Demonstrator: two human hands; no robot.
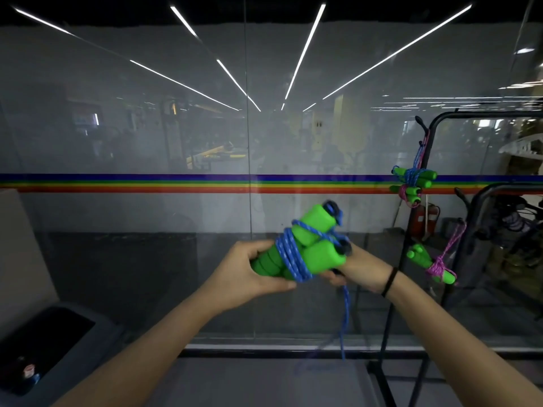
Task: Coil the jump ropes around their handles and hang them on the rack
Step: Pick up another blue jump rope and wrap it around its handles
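Note:
My left hand [249, 271] grips the ribbed ends of two green jump rope handles [316, 245] held side by side in the middle of the view. Blue rope [289, 259] is wound several times around them. My right hand [357, 270] sits just behind the handles' thick ends and holds the loose blue rope, whose free end [344, 318] hangs straight down. A black rack [417, 230] stands at the right. Coiled ropes hang on it: a blue and pink bundle [414, 182] up high, a pink one [432, 264] lower.
A glass wall with a rainbow stripe [176, 183] runs across in front of me. A dark grey bin [44, 345] stands at the lower left. A second black frame [499, 201] with dark gear stands behind the rack at the far right.

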